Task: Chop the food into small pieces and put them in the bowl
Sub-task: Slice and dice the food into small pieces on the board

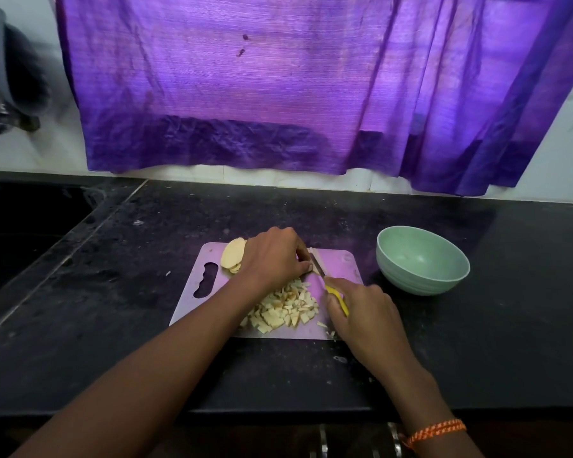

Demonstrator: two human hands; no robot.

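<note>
While L hand [273,256] pins potato strips [317,256] w/ curled fingers, R hand [361,312] grasping yellow-handled knife [328,282] should cut short, even, clear of fingertips.

A black stone counter [113,292], dusty and speckled, runs across the room. Behind the counter stands a white wall [30,153], and above it hangs a purple curtain [262,87] with light glowing through the cloth and a darker band at its hem. At the counter's left end lies a dark sunken sink [20,233], with a blurred dark shape [10,77] on the wall above.
</note>
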